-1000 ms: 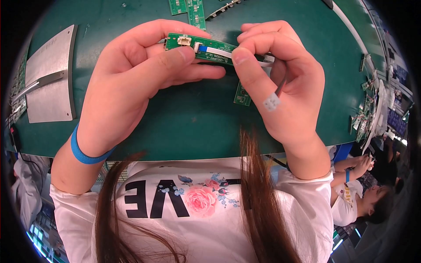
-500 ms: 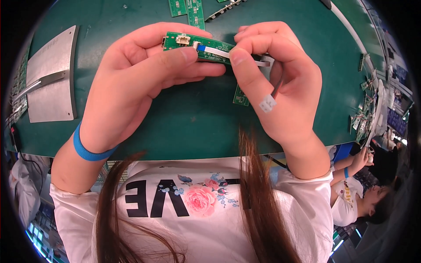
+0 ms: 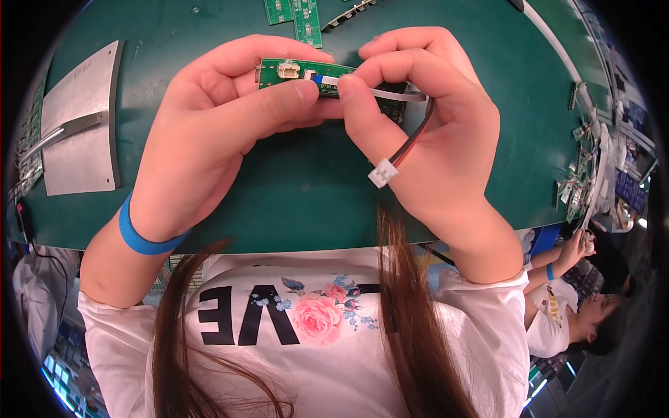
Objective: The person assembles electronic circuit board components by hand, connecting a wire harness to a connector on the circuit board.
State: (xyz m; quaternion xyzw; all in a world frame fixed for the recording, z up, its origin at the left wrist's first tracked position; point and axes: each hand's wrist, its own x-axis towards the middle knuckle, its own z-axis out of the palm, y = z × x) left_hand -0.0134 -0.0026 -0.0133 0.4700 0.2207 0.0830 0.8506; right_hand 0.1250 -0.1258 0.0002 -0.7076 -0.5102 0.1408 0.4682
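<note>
In the head view no container shows; what is held is a small green circuit board [image 3: 306, 73], raised just above the green worktop [image 3: 306, 188] between both hands. The left hand [image 3: 223, 132] grips the board's left part, its fingers [image 3: 230, 59] curled over the far edge and the thumb pressed against the near face beside a white connector socket [image 3: 288, 69]. The right hand [image 3: 425, 132] meets it from the right, thumb and forefinger pinching a flat white ribbon cable [image 3: 380, 93] whose blue-tipped end lies at the board's middle. A red-and-black wire pair [image 3: 412, 143] loops through the right palm and ends in a white plug [image 3: 382, 173] hanging free. A blue wristband [image 3: 143, 237] circles the left wrist. The worktop's near edge runs just under both wrists, with bare mat below the hands. To the left lies a grey metal plate [image 3: 80, 125] with a bar across it; more green circuit boards [image 3: 294, 14] lie at the far edge, and small boards crowd the right rim [image 3: 582, 181]. Another person [image 3: 578, 306] sits at the lower right, with a blue band on one wrist.
</note>
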